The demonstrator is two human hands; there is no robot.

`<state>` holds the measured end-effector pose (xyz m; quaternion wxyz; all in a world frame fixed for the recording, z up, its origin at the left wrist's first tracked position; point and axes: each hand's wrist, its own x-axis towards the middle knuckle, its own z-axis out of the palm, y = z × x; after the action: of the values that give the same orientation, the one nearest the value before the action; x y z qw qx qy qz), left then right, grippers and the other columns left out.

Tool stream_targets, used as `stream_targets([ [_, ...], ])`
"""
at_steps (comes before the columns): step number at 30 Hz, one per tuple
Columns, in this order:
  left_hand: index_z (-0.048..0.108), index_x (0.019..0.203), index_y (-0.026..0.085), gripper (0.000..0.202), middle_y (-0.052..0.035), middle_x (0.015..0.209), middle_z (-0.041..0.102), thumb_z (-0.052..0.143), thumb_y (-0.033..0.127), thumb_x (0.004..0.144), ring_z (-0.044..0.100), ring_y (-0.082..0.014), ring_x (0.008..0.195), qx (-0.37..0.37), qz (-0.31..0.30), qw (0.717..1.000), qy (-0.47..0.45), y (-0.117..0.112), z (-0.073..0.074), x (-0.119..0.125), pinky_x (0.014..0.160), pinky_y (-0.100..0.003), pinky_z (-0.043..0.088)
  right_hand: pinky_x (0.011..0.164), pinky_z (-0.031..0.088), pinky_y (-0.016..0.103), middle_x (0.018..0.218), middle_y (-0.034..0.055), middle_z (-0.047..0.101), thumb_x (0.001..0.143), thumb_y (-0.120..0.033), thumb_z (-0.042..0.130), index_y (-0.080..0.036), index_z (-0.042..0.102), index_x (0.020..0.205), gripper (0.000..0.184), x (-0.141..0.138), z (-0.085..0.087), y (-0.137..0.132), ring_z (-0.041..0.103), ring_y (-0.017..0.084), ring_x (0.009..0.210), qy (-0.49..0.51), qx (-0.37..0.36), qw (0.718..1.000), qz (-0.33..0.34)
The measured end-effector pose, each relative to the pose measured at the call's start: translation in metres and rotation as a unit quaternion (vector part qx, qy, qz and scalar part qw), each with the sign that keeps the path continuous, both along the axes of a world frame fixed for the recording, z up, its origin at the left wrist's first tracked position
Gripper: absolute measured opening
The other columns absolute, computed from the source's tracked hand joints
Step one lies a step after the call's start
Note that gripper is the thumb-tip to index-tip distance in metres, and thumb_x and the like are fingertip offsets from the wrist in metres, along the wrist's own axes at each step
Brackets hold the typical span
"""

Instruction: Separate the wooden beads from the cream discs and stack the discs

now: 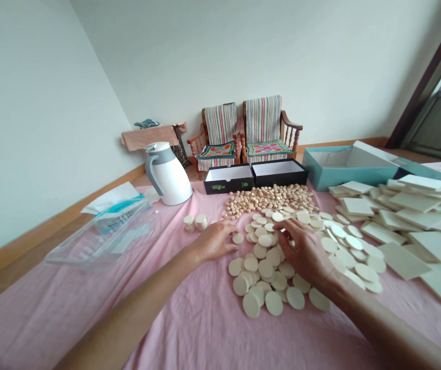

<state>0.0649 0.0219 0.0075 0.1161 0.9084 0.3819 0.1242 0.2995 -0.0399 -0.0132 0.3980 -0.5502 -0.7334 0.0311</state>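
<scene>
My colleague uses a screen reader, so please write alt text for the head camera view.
The left hand is at a pale disc and the right hand over many loose discs, on a pink cloth. Two disc stacks stand to the left, square tiles to the right; small tan pieces, open boxes and a white jug are farther back.

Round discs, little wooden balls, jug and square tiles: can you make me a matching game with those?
Things:
1. Round discs
2. Little wooden balls
3. Jug
4. Square tiles

Clues:
A. In a messy heap in front of the light-blue box
B. White, with a grey handle
C. Spread out flat, some under the right hand
D. Gathered in front of the black boxes

Right pairs: 1-C, 2-D, 3-B, 4-A.
</scene>
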Motion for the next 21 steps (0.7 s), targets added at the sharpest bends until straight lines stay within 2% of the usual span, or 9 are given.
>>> stream_targets([
  [4, 0.065, 0.093, 0.020, 0.016, -0.0044, 0.093, 0.061, 0.059, 0.018, 0.078, 0.056, -0.0192, 0.093, 0.001, -0.025, 1.000, 0.008, -0.003, -0.001, 0.006, 0.081, -0.028, 0.043, 0.063, 0.043, 0.027, 0.083, 0.0034, 0.062, 0.084, -0.018, 0.043, -0.019, 0.059, 0.089, 0.017, 0.000, 0.001, -0.001, 0.057, 0.014, 0.066, 0.004, 0.001, 1.000, 0.004],
  [8, 0.065, 0.090, 0.020, 0.014, -0.0047, 0.092, 0.060, 0.055, 0.018, 0.079, 0.056, -0.0186, 0.090, 0.004, -0.020, 1.000, 0.020, -0.006, 0.001, 0.006, 0.079, -0.028, 0.044, 0.063, 0.043, 0.026, 0.084, 0.0031, 0.062, 0.084, -0.018, 0.043, -0.020, 0.058, 0.089, 0.017, -0.001, 0.003, -0.002, 0.058, 0.014, 0.068, 0.005, 0.000, 1.000, 0.003],
  [10, 0.065, 0.090, 0.020, 0.015, -0.0047, 0.092, 0.060, 0.056, 0.020, 0.079, 0.056, -0.0183, 0.088, 0.011, 0.006, 1.000, 0.015, -0.003, 0.007, -0.001, 0.077, -0.028, 0.045, 0.064, 0.043, 0.027, 0.084, 0.0033, 0.062, 0.084, -0.018, 0.043, -0.019, 0.058, 0.089, 0.017, 0.000, 0.002, -0.002, 0.058, 0.014, 0.069, 0.004, -0.002, 1.000, 0.002],
  [13, 0.066, 0.091, 0.019, 0.016, -0.0056, 0.092, 0.060, 0.058, 0.023, 0.077, 0.055, -0.0200, 0.090, 0.077, 0.089, 0.993, -0.003, 0.010, 0.018, -0.017, 0.079, -0.030, 0.045, 0.064, 0.043, 0.027, 0.084, 0.0035, 0.062, 0.084, -0.018, 0.042, -0.020, 0.059, 0.091, 0.018, 0.000, 0.001, -0.001, 0.057, 0.015, 0.070, 0.002, -0.005, 1.000, 0.002],
  [16, 0.066, 0.076, 0.018, 0.008, -0.0057, 0.086, 0.060, 0.058, 0.018, 0.075, 0.055, -0.0211, 0.090, 0.141, 0.153, 0.978, 0.014, 0.025, 0.024, -0.029, 0.083, -0.033, 0.043, 0.063, 0.043, 0.027, 0.083, 0.0031, 0.062, 0.084, -0.018, 0.042, -0.020, 0.059, 0.091, 0.018, 0.000, 0.000, -0.001, 0.057, 0.014, 0.067, 0.000, -0.006, 1.000, 0.002],
  [18, 0.065, 0.070, 0.017, 0.011, -0.0056, 0.082, 0.061, 0.056, 0.015, 0.075, 0.055, -0.0207, 0.087, 0.150, 0.162, 0.975, 0.031, 0.030, 0.024, -0.032, 0.082, -0.033, 0.044, 0.063, 0.043, 0.027, 0.083, 0.0033, 0.062, 0.084, -0.019, 0.043, -0.020, 0.059, 0.090, 0.018, 0.000, 0.001, -0.001, 0.057, 0.014, 0.067, 0.000, -0.005, 1.000, 0.004],
  [21, 0.066, 0.076, 0.017, 0.013, -0.0055, 0.083, 0.062, 0.053, 0.015, 0.078, 0.056, -0.0201, 0.087, 0.153, 0.149, 0.977, 0.023, 0.027, 0.021, -0.032, 0.081, -0.031, 0.044, 0.063, 0.043, 0.027, 0.083, 0.0036, 0.062, 0.083, -0.018, 0.042, -0.020, 0.059, 0.090, 0.018, 0.000, 0.001, -0.001, 0.057, 0.014, 0.067, 0.004, -0.002, 1.000, 0.006],
])
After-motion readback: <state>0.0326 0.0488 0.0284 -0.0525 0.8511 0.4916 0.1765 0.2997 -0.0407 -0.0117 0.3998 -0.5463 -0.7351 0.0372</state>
